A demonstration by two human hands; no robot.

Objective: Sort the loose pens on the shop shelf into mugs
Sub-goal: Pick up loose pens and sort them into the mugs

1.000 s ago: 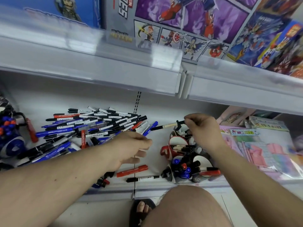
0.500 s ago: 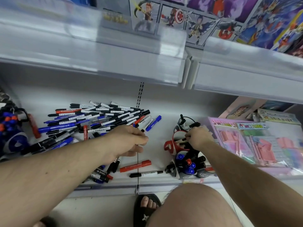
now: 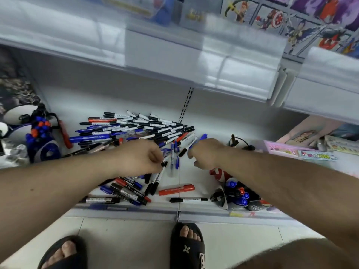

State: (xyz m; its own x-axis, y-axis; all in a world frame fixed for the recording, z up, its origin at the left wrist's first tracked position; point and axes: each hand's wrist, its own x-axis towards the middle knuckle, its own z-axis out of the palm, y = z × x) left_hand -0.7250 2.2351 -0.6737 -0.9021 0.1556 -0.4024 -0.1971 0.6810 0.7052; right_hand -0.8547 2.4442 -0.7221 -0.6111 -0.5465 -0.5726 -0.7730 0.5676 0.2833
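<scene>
The pens [image 3: 136, 131] lie in a loose heap on the white shelf [image 3: 204, 171], mostly at centre left, with a smaller cluster [image 3: 128, 191] near the front lip. A red marker [image 3: 176, 190] and a thin black pen [image 3: 188, 200] lie apart from the heap, near the front edge. The mugs [image 3: 236, 193] stand at the near right of the shelf, already holding blue and red capped pens; the right forearm covers much of them. A further mug [image 3: 43, 138] with blue and red caps stands at the far left.

The left hand [image 3: 140, 158] sits over the heap's right side, fingers curled, pinching a black-capped pen [image 3: 159, 176] that slants down toward the front. The right hand [image 3: 206, 154] is just beside it, fingers curled downward at the heap's right edge; whether it holds a pen cannot be told. Between the hands some blue pens [image 3: 174, 154] appear blurred.

Open shelf surface lies between the heap and the mugs, and behind the heap to the back wall. The upper shelf [image 3: 194, 61] overhangs closely. Pink packets [image 3: 295, 152] occupy the right side, cut off by the right arm. The shelf's front lip meets the tiled floor [image 3: 126, 239], where two feet in black sandals [image 3: 189, 247] stand, the left one cut off by the frame.
</scene>
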